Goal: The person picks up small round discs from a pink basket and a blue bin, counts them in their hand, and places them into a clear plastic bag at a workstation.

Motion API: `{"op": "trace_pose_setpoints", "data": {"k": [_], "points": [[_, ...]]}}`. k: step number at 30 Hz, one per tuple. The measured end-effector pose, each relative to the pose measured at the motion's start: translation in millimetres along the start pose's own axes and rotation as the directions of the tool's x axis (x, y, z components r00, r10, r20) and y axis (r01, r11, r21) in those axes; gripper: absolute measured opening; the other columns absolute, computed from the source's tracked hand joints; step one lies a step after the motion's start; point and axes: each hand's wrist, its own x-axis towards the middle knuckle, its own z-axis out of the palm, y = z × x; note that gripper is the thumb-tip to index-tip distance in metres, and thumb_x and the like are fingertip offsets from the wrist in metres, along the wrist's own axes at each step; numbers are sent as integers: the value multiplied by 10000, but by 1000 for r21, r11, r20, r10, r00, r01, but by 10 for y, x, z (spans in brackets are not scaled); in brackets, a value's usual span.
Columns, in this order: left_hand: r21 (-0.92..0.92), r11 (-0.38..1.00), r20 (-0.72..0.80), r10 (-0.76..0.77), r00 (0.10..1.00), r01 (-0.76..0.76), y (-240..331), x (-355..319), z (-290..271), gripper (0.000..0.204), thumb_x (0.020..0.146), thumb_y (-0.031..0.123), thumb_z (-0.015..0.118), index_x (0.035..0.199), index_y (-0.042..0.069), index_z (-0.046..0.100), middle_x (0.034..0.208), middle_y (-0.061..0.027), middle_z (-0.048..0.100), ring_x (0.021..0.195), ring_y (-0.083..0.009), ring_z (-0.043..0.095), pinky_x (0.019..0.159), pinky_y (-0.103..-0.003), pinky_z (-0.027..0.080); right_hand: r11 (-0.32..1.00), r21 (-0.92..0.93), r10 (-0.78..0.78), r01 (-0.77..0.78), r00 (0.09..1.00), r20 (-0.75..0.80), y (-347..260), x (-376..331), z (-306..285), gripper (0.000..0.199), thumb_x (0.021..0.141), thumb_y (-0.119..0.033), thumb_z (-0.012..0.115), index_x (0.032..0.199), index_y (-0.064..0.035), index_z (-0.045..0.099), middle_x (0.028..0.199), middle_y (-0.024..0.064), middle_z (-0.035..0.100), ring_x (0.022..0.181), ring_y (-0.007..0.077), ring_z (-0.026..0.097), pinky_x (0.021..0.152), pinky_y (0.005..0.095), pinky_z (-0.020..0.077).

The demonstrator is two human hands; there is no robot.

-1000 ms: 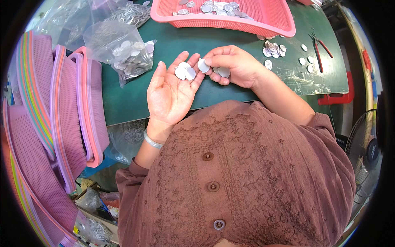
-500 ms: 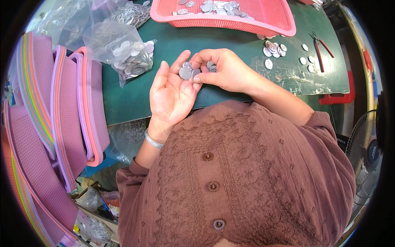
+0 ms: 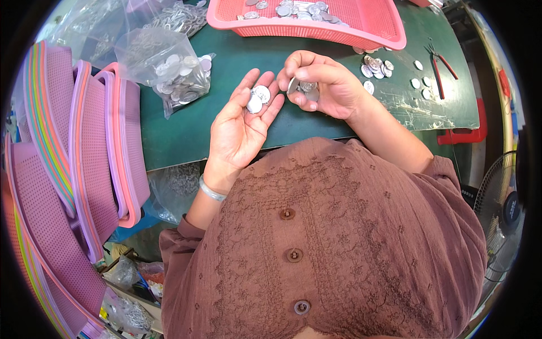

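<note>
My left hand (image 3: 240, 131) is palm up, fingers extended, with a few round silver metal discs (image 3: 254, 104) lying on the fingers and the thumb at their edge. Just to its right, my right hand (image 3: 334, 87) pinches one silver disc (image 3: 293, 85) on edge between thumb and fingertips. More discs (image 3: 309, 92) sit in the curl of that hand, partly hidden by the fingers. Both hands hang over the near edge of the green table (image 3: 226, 59), a small gap between them.
A pink basket (image 3: 316, 35) with discs stands at the back. Clear bags of discs (image 3: 183, 79) and metal clips (image 3: 179, 21) lie left. Loose discs (image 3: 375, 66) and red-handled pliers (image 3: 438, 76) are at right. Stacked purple baskets (image 3: 93, 152) crowd the left; a fan (image 3: 497, 214) stands right.
My right hand has moved away from the left palm and turned, showing discs inside it. The left fingers have spread, and fewer discs show there, with a lighter face up.
</note>
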Motion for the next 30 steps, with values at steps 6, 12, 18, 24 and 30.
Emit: {"op": "trace_pose_setpoints", "data": {"k": [6, 12, 18, 24, 30], "points": [[134, 991, -23, 18, 1000, -15, -14, -15, 13, 425, 871, -1, 379, 1292, -22, 327, 1308, -207, 388, 1204, -300, 423, 1047, -447, 336, 616, -781, -196, 106, 980, -22, 54, 60, 146, 173, 773, -72, 654, 929, -6, 625, 789, 49, 622, 701, 121, 570, 583, 245, 466], [-13, 1000, -17, 15, 1000, -16, -19, 27, -86, 408, 924, 105, 382, 1305, -20, 309, 1314, -203, 385, 1184, -284, 435, 1016, -432, 363, 80, -970, -343, 231, 920, 191, 133, 53, 300, 257, 733, -65, 667, 978, -2, 619, 856, 140, 625, 771, 237, 626, 705, 312, 497], [1, 1000, -38, 23, 999, -23, -18, 36, -88, 374, 952, 168, 370, 1276, -15, 333, 1298, -199, 402, 1179, -280, 439, 1015, -439, 361, -159, -965, -338, 209, 907, 252, 170, 45, 341, 171, 740, -134, 626, 881, -38, 611, 837, 125, 610, 818, 307, 596, 696, 382, 488], [-47, 999, -60, 11, 998, -14, 3, 43, -76, 354, 919, 88, 381, 1252, -26, 346, 1267, -195, 426, 1179, -289, 438, 1022, -452, 355, -205, -949, -373, 240, 877, 303, 174, 59, 313, 129, 757, -138, 589, 838, -43, 618, 812, 120, 614, 793, 293, 599, 669, 384, 488], [83, 996, -41, 42, 998, -39, -20, 0, -32, 473, 801, -85, 385, 1268, -31, 330, 1263, -214, 415, 1190, -333, 422, 1055, -458, 319, 456, -887, -348, 67, 931, -108, 82, 88, 237, 170, 785, -130, 600, 864, 8, 657, 666, 65, 606, 522, 171, 546, 488, 279, 437]]}}
